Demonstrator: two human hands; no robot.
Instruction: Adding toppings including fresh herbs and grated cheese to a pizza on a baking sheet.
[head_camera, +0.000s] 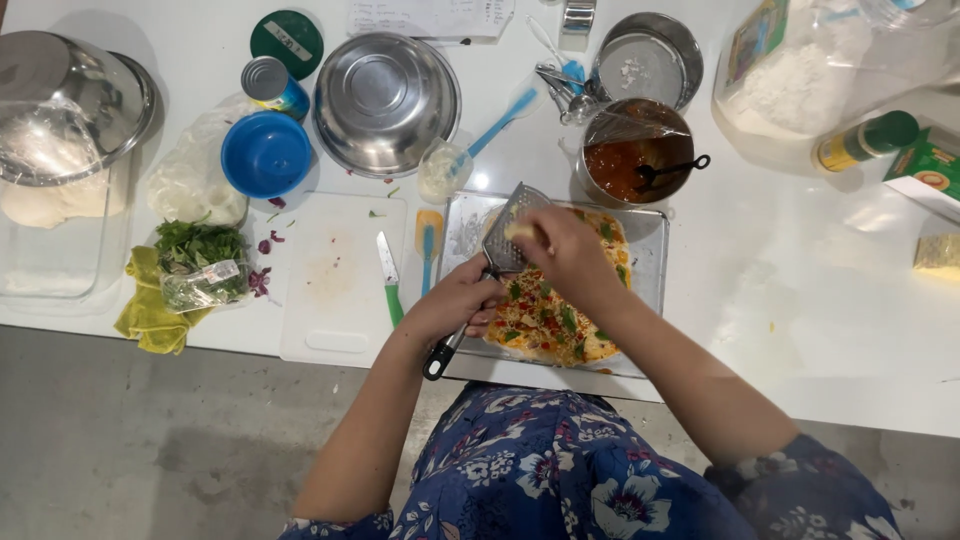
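Worktop inventory: cheese grating over one topped flatbread, hands at centre.

On the white worktop (800, 300), left to right: one film-covered steel bowl (70, 100); one yellow cloth (145, 305) under one bag of green herbs (200, 262); one blue plastic bowl (265, 153); one white cutting board (335, 275) with one green-handled knife (389, 275) laid flat, blade away; one upturned steel mixing bowl (385, 100). Left hand (455, 300), grip closed round the black handle, tilts one flat steel grater (505, 235) over one topped flatbread (555, 310) in one steel baking tray (645, 250), so shreds land on it. Right hand (565, 250), grip closed on a pale cheese piece (518, 230), presses it against the grater. One saucepan of red sauce (635, 155); one flour bag (800, 70).
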